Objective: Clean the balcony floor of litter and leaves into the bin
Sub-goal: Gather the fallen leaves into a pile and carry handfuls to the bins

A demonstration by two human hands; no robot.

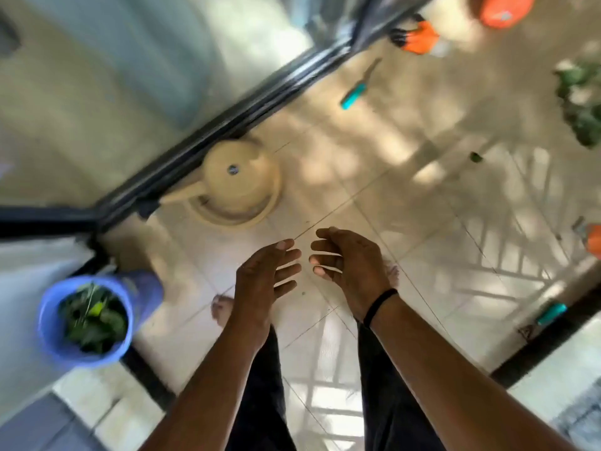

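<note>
The tiled balcony floor (374,196) fills most of the view, and the step in hand looks like a pause between loads: both hands hang over bare tile holding nothing. Leaves are already in the blue bin (86,317), which stands low at the person's left, near the left hand (265,275) but apart from it. More litter remains: a heap of green leaves (582,105) lies far off at the upper right, well away from the right hand (349,260), with one stray leaf (475,156) nearer. The next move probably calls for walking there and stooping to gather. Both hands have fingers spread and loosely bent, fingertips close but not touching
</note>
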